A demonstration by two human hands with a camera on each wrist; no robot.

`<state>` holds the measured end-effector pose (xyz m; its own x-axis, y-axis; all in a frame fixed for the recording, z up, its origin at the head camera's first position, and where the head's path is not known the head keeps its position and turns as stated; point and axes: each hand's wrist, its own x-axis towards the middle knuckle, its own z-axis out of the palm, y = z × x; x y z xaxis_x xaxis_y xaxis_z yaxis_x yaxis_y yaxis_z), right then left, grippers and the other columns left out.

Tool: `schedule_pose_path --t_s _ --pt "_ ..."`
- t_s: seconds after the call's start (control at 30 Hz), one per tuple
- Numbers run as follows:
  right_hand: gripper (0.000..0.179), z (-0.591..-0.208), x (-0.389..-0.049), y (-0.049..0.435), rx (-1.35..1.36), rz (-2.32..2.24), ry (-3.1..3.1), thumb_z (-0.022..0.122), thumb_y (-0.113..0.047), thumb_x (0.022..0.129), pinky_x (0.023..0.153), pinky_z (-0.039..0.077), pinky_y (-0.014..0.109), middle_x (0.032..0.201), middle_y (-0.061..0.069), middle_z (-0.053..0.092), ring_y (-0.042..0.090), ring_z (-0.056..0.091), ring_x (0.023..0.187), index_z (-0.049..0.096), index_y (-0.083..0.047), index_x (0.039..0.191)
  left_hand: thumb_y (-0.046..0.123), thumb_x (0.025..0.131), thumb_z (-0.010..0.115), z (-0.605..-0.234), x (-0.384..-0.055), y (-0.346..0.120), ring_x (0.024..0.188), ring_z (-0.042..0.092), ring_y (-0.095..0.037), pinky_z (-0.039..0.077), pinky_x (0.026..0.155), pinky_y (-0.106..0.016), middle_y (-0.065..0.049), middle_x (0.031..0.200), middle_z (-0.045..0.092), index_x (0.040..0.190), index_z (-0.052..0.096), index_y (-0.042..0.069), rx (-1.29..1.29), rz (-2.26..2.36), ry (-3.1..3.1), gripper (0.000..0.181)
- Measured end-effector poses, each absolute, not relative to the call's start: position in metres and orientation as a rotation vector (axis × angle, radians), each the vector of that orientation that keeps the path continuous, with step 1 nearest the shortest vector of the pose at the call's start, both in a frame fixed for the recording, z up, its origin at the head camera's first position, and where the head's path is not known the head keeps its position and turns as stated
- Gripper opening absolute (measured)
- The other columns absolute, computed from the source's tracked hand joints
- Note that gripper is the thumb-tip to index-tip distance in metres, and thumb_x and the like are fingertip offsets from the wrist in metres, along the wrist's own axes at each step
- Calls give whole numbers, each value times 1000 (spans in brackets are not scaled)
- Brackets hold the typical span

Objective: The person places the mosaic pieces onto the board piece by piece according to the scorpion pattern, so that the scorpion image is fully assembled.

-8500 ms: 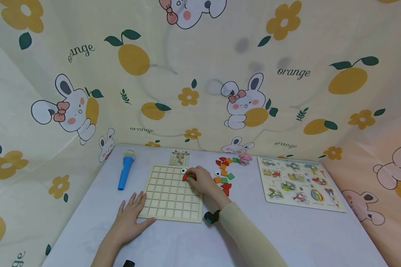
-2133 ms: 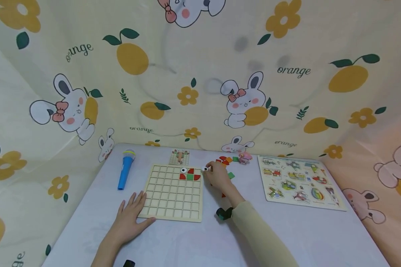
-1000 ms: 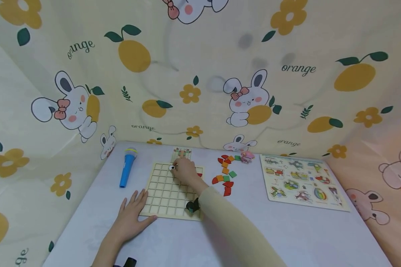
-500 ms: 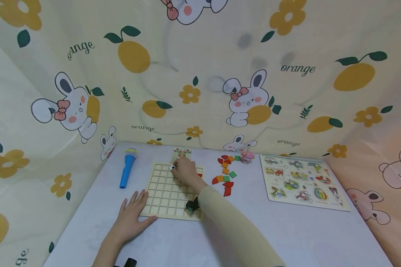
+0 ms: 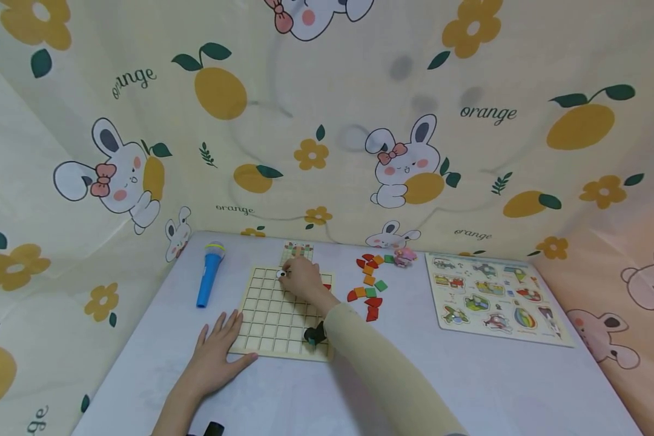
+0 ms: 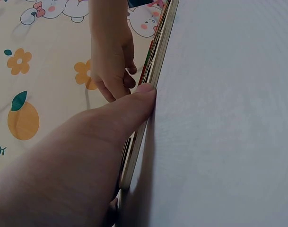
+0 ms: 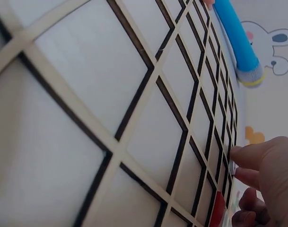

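Note:
My right hand [image 5: 304,280] is at the far edge of the wooden grid board [image 5: 267,327], its fingertips pinching a white eye tile [image 5: 281,274] with a black pupil in the top row. In the right wrist view, thumb and finger meet over the far cells, beside a red tile [image 7: 218,210] seated in the grid. Most of the coloured tiles on the board are hidden under this hand; a red tile [image 5: 326,286] shows at its right. My left hand [image 5: 212,351] lies with fingers spread against the board's near left corner, thumb [image 6: 144,90] on the near edge.
Several loose red, orange and green tiles [image 5: 369,280] lie right of the board. A picture card [image 5: 298,249] sits behind it, partly covered. A blue toy microphone [image 5: 209,275] is at left, a pink figurine [image 5: 404,257] at back right, a picture puzzle board [image 5: 496,300] at right.
Earlier my right hand set red and green tiles at the board's upper right, then took an eye tile from the table and carried it left to the top row. Over the last second it stays there.

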<state>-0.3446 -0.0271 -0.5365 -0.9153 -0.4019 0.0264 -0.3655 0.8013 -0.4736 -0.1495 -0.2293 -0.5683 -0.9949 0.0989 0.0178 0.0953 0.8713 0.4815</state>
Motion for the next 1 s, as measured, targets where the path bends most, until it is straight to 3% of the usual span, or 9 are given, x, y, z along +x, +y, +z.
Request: schedule_pose_path --t_s 0.47,0.7,0.87,1.0 --pt "22 -535 -342 -27 -601 -751 2924 68 -27 104 106 44 58 128 5 73 28 66 122 79 -18 121 67 93 69 -568 -148 -229 161 16 -48 4 125 -73 -19 172 28 164 31 1 163 785 3035 105" --pt "26 -526 -337 -21 -611 -804 2911 68 -26 105 105 46 58 131 7 71 30 63 128 76 -15 126 68 93 69 -569 -149 -228 161 16 -48 4 125 -73 -19 172 29 164 32 1 166 776 3048 105" --pt "30 -515 -329 -2 -629 -967 2878 69 -22 104 91 45 51 116 11 71 29 65 108 74 -9 130 67 92 70 -570 -149 -228 160 17 -49 5 125 -74 -19 172 29 164 33 1 164 787 3051 105" --pt "30 -509 -323 21 -621 -1045 2899 71 -20 102 79 39 43 100 9 65 23 57 87 74 -6 128 67 92 70 -572 -150 -229 161 16 -48 5 126 -72 -18 172 29 164 33 2 152 788 3050 105"
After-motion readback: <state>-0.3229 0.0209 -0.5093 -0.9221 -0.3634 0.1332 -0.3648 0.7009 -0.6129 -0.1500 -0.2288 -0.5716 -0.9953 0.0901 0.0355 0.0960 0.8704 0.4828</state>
